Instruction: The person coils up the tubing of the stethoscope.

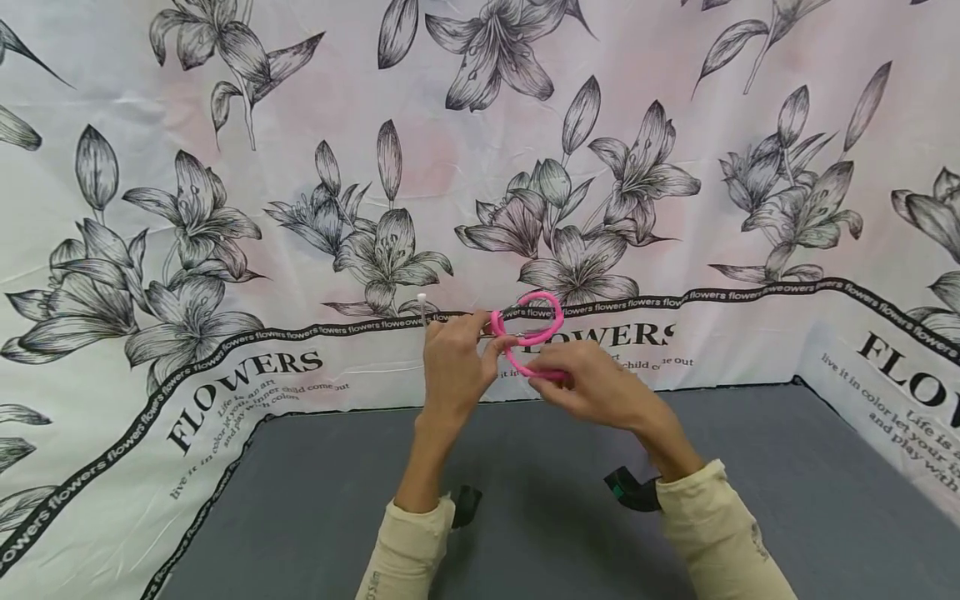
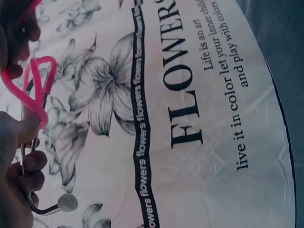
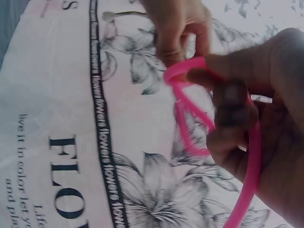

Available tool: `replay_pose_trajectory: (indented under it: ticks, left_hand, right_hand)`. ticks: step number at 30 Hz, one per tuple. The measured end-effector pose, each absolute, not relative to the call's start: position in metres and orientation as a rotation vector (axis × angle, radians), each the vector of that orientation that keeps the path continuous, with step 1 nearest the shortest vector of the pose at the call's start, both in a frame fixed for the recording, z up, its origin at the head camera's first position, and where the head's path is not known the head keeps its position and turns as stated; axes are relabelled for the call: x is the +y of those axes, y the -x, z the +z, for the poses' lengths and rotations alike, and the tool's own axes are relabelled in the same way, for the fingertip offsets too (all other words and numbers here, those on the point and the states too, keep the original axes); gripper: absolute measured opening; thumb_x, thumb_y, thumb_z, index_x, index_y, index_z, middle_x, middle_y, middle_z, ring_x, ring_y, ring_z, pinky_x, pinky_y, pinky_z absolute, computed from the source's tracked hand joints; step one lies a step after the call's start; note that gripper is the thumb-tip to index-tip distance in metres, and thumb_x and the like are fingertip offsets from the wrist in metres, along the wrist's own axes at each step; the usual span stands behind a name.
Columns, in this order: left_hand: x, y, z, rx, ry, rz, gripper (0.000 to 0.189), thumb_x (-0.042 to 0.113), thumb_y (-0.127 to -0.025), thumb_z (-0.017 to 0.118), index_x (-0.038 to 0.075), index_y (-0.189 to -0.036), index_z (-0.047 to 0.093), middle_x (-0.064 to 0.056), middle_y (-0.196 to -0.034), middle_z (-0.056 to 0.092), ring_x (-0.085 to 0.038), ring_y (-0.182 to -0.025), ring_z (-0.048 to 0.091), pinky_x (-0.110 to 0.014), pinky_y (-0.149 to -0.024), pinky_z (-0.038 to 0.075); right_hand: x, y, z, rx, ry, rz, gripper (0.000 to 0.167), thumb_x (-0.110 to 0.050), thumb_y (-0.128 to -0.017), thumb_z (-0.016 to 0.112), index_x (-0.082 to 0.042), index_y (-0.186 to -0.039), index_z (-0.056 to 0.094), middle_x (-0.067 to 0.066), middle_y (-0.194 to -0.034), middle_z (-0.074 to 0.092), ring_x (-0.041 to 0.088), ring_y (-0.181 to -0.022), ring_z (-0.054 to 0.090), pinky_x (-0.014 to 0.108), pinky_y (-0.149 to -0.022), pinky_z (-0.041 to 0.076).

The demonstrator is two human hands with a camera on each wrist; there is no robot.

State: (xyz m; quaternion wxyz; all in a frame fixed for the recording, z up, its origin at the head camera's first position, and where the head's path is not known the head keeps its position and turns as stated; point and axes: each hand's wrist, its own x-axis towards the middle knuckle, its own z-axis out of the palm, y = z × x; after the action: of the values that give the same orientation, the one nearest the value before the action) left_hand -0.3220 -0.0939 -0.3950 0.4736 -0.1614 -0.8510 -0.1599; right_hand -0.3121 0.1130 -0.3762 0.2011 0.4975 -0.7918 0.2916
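Note:
My left hand (image 1: 453, 367) pinches a thin bent metal wire, its fingers round the shaft. In the left wrist view, the wire's hooked end carries a white rounded tip (image 2: 67, 202). A bright pink, tube-like cord (image 1: 560, 317) loops round the wire's other end, just beyond the left fingertips. To the right, my right hand (image 1: 592, 383) grips the cord between thumb and fingers. Seen from the right wrist, a length of pink cord (image 3: 251, 166) runs down past that palm. Both hands are raised above the table. The fingers partly hide the wire and the wrap.
A dark grey table top (image 1: 322, 500) lies below the hands. Behind and at the sides hangs a white cloth (image 1: 450, 167) printed with flowers and lettering. Dark straps (image 1: 633, 490) show at the sleeve cuffs.

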Motion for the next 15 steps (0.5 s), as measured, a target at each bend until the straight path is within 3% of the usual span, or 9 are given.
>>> replay_pose_trajectory:
  ticks: [5, 11, 15]
  left_hand:
    - [-0.079, 0.32, -0.397, -2.109, 0.461, -0.206, 0.025, 0.044, -0.091, 0.074, 0.019, -0.092, 0.069, 0.004, -0.077, 0.072, -0.016, -0.077, 0.068, -0.033, -0.074, 0.041]
    - [-0.069, 0.318, -0.398, -2.096, 0.533, -0.138, 0.02, 0.038, -0.097, 0.071, 0.018, -0.096, 0.069, 0.003, -0.074, 0.065, -0.017, -0.075, 0.067, -0.032, -0.072, 0.041]
    - [-0.066, 0.315, -0.398, -2.173, 0.561, -0.134, 0.02, 0.036, -0.102, 0.064, 0.017, -0.105, 0.071, 0.002, -0.082, 0.069, -0.018, -0.08, 0.067, -0.033, -0.077, 0.041]
  right_hand:
    - [0.12, 0.304, -0.368, -2.117, -1.078, 0.636, 0.007, -0.001, -0.089, 0.079, -0.002, -0.095, 0.077, 0.006, -0.088, 0.06, 0.013, -0.078, 0.052, 0.029, -0.069, 0.049]
    - [0.117, 0.313, -0.371, -1.956, -0.881, 0.569, 0.006, -0.003, -0.086, 0.082, 0.0, -0.086, 0.076, 0.02, -0.11, 0.066, 0.04, -0.107, 0.058, 0.055, -0.099, 0.047]
    - [0.115, 0.317, -0.375, -1.931, -0.822, 0.548, 0.005, -0.003, -0.087, 0.081, 0.0, -0.086, 0.076, 0.019, -0.104, 0.073, 0.041, -0.1, 0.062, 0.055, -0.093, 0.048]
